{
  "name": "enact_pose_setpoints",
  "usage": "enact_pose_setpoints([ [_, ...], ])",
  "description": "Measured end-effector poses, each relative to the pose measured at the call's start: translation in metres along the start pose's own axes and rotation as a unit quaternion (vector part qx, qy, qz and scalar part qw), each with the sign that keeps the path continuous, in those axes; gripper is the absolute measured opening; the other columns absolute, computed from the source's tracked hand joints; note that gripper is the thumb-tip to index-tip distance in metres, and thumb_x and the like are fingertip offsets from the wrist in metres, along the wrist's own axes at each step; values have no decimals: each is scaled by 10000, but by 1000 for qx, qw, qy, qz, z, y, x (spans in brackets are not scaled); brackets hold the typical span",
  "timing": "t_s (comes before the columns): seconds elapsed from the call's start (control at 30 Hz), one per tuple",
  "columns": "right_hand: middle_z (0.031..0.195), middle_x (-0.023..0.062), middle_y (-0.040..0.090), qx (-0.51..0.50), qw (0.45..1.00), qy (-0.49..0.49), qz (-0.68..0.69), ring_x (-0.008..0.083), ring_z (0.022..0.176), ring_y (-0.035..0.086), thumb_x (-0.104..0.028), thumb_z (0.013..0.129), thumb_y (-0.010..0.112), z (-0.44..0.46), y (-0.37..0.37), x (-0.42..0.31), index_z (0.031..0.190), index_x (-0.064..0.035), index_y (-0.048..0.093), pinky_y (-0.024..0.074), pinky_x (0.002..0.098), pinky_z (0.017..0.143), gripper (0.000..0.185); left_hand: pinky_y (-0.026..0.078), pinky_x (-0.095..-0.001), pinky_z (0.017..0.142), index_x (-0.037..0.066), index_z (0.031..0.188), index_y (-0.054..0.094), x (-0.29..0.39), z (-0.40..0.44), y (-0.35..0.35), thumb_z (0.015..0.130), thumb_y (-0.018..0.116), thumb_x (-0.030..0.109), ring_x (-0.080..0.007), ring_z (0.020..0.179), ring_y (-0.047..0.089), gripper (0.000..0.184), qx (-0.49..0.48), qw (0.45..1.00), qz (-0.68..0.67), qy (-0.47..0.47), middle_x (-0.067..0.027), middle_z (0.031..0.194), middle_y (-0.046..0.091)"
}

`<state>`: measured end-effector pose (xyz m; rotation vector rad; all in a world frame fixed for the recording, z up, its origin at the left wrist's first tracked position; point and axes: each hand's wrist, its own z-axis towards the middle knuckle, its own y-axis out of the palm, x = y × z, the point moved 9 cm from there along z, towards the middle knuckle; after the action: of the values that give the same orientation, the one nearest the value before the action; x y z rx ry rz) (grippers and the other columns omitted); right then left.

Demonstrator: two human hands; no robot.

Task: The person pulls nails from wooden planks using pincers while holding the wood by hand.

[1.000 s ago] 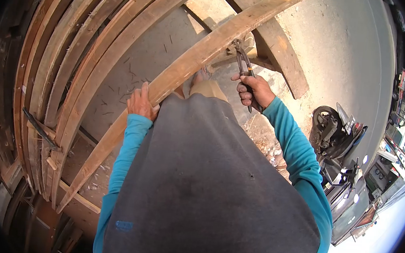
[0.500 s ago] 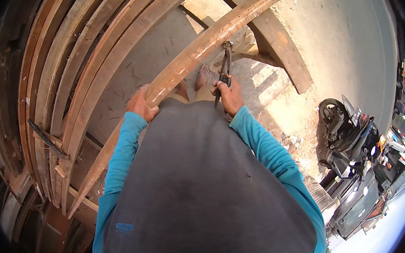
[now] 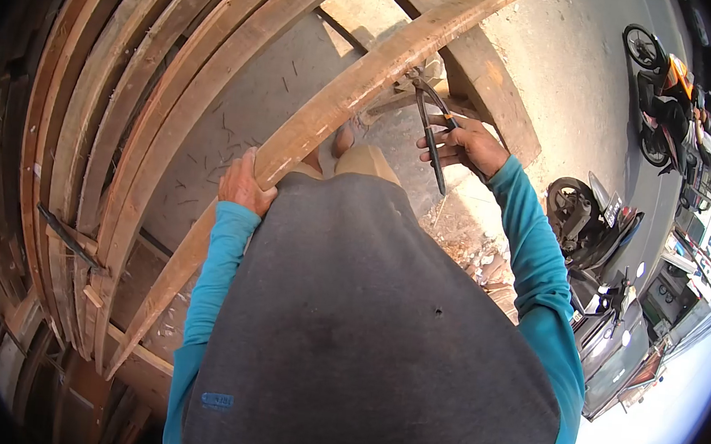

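Observation:
My left hand (image 3: 245, 183) grips a long wooden plank (image 3: 345, 98) that runs diagonally in front of me, its fingers closed over the near part against my dark apron (image 3: 379, 334). My right hand (image 3: 474, 146) holds a pair of pincers (image 3: 428, 133) with black handles and a bit of orange. The handles are spread apart, with the fingers between and around them. The pincers' head meets the plank's lower right edge; whether the jaws grip anything there is too small to tell.
Several long wooden planks (image 3: 157, 120) stand side by side at left, with a dark metal bar (image 3: 71, 237) across them. Thin nail-like pieces lie on the grey ground. Another thick board (image 3: 490, 90) crosses under the plank. A motorbike (image 3: 580, 212) is parked at right; another motorbike (image 3: 662, 105) is on the road.
The pincers have moved up and right from near my lap to the plank's edge, and their handles have spread. My left hand keeps its hold. Another motorbike has come into view.

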<state>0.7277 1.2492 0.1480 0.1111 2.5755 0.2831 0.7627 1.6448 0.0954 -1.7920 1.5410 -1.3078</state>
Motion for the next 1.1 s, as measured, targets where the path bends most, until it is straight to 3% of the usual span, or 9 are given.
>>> enact_pose_setpoints([
  [0.3,1059,197,677,-82,991,78,65,388,969,711,-177,997,391,1,-10,-9,1377,28,443,600,460,870,435,456,-475,938,122,1425,457,8,-5,-5,633,835,188,-375,1140,566,880,9,1000,16,-10,-150,1191,590],
  [0.33,917,107,636,-44,993,83,68,268,799,693,-192,1014,373,-4,-6,-12,1315,24,488,589,380,714,388,456,-475,938,122,1425,457,8,-6,-4,633,835,188,-375,1140,566,880,8,1000,18,-9,-150,1191,590],
  [0.43,831,35,558,-128,979,102,121,126,637,550,-217,1025,378,-2,6,-8,1261,20,524,470,289,557,366,456,-475,935,124,1424,458,8,-7,-1,634,834,187,-373,1142,565,878,14,1000,17,-11,-147,1191,591],
  [0.47,789,-5,483,-63,987,114,99,63,582,394,-244,1029,391,-3,3,0,1212,16,549,345,256,496,355,460,-478,932,125,1421,461,8,-7,-1,635,834,189,-372,1143,565,872,18,1000,22,-14,-146,1192,590],
  [0.57,767,6,483,47,980,81,177,88,577,422,-229,1019,465,3,36,29,1063,-18,544,362,257,489,230,468,-485,932,123,1413,465,8,-4,-1,641,833,194,-379,1143,567,858,6,1000,20,-16,-151,1203,592],
  [0.7,739,22,490,249,949,-91,172,93,548,449,-209,1000,562,48,90,68,992,-42,499,400,293,461,179,445,-477,944,97,1438,427,0,2,5,672,871,212,-380,1137,557,893,-37,999,-10,8,-171,1176,580],
  [0.83,779,55,552,278,935,-173,136,145,604,559,-162,973,555,72,103,74,1052,-2,510,505,326,542,184,443,-478,947,96,1443,417,-10,10,8,671,874,211,-388,1140,559,905,-57,998,-22,8,-179,1192,582],
  [0.93,1065,174,669,192,968,-146,64,262,930,709,-95,938,501,40,84,58,1339,96,461,588,375,859,446,440,-481,948,105,1455,407,-1,4,12,674,872,203,-376,1146,555,914,-62,998,-22,19,-173,1191,577],
  [1.1,1150,200,653,143,986,-84,-20,263,1050,684,-67,906,442,8,29,16,1513,65,326,567,388,948,632,416,-474,951,94,1475,388,4,-6,7,685,879,185,-357,1151,534,935,-30,999,24,-9,-152,1194,543],
])
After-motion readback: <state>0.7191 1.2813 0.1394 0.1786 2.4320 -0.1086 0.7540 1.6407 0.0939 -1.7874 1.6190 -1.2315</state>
